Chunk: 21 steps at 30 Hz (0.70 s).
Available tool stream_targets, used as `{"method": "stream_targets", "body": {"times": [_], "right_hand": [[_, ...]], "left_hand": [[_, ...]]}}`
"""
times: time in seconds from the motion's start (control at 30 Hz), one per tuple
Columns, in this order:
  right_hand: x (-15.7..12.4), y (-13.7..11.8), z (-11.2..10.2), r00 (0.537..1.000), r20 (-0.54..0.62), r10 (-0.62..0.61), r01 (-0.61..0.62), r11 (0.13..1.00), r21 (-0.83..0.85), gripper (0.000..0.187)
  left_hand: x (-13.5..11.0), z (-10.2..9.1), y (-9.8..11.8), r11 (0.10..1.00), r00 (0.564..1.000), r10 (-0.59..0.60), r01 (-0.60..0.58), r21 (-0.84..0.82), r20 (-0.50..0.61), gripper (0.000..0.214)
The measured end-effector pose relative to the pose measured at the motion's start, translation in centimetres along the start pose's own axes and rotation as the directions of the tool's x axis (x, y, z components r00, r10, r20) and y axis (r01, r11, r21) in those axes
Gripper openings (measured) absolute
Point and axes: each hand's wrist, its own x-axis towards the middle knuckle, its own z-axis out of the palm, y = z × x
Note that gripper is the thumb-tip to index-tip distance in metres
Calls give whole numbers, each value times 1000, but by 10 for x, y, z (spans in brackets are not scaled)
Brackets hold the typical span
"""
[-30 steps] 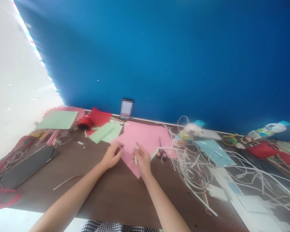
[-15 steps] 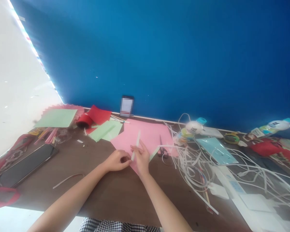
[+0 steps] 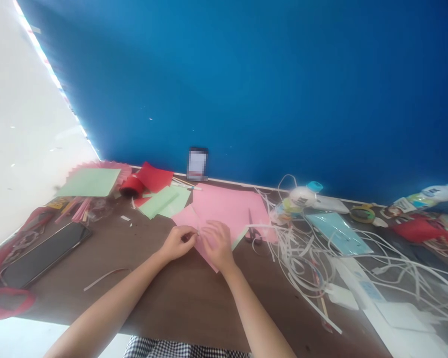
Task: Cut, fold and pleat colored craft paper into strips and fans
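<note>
My left hand [image 3: 178, 242] and my right hand [image 3: 217, 241] meet over the near corner of a pink paper sheet [image 3: 228, 207] on the brown table [image 3: 179, 293]. Both hands pinch the same thin white paper strip [image 3: 196, 219], which pokes up between the fingertips. The strip is small and partly hidden by my fingers. Small scissors [image 3: 252, 229] lie on the pink sheet just right of my right hand.
Green sheets [image 3: 164, 201], a red roll [image 3: 132, 187] and red paper lie behind. A phone [image 3: 45, 254] lies at left. A tangle of white paper strips [image 3: 306, 253], glue bottles [image 3: 298, 199], a tape ring [image 3: 361, 214] and light blue paper [image 3: 336, 232] fill the right.
My hands have come together. The white strip, held upright by my right hand half a second ago, is now pinched low between both hands.
</note>
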Motion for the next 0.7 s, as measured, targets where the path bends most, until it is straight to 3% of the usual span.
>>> {"method": "stream_targets", "body": {"times": [0.1, 0.2, 0.37, 0.7], "right_hand": [[1, -4, -1, 994, 74, -83, 83, 997, -3, 15], [1, -7, 1, 994, 98, -40, 39, 999, 14, 16], [1, -7, 0, 985, 162, 55, -59, 998, 17, 17], [0, -4, 4, 978, 151, 146, -162, 982, 98, 15]], "left_hand": [[0, 0, -3, 998, 999, 40, -39, 46, -22, 15], [0, 0, -5, 989, 995, 97, -93, 112, -29, 15], [0, -1, -4, 962, 988, 143, -151, 226, 50, 13], [0, -2, -3, 961, 988, 131, -146, 234, 76, 15]]}}
